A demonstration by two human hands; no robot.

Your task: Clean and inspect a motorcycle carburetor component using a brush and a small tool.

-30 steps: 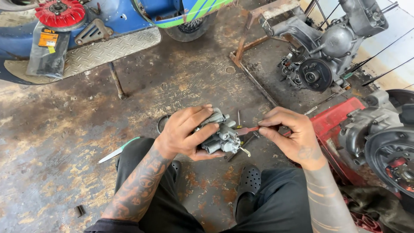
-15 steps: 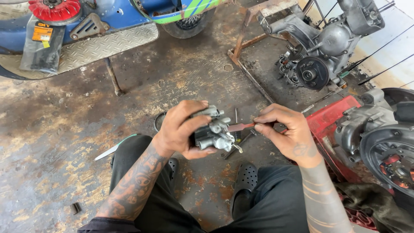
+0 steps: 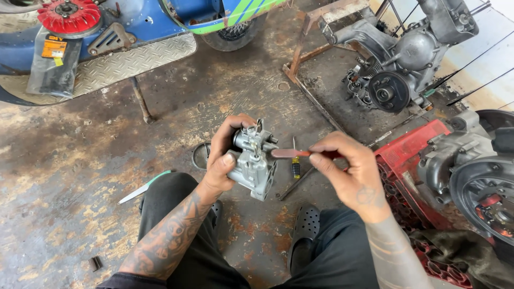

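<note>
Two tattooed forearms reach forward; left hand (image 3: pixel 222 160) curled in a grasp, right hand (image 3: pixel 348 171) pinching fingertips together.

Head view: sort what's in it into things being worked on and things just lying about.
In use:
left hand gripping the grey metal carburetor
right hand holding the red-handled tool to it

Lying about:
yellow-handled screwdriver on the floor
green-handled blade
engine on a rusty stand
blue scooter
red crate

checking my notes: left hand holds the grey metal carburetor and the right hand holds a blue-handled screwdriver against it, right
Not quite. The head view shows the left hand holding the grey metal carburetor, but the screwdriver that the right hand holds against it has a reddish-brown handle, not a blue one. The rest stands.
</note>
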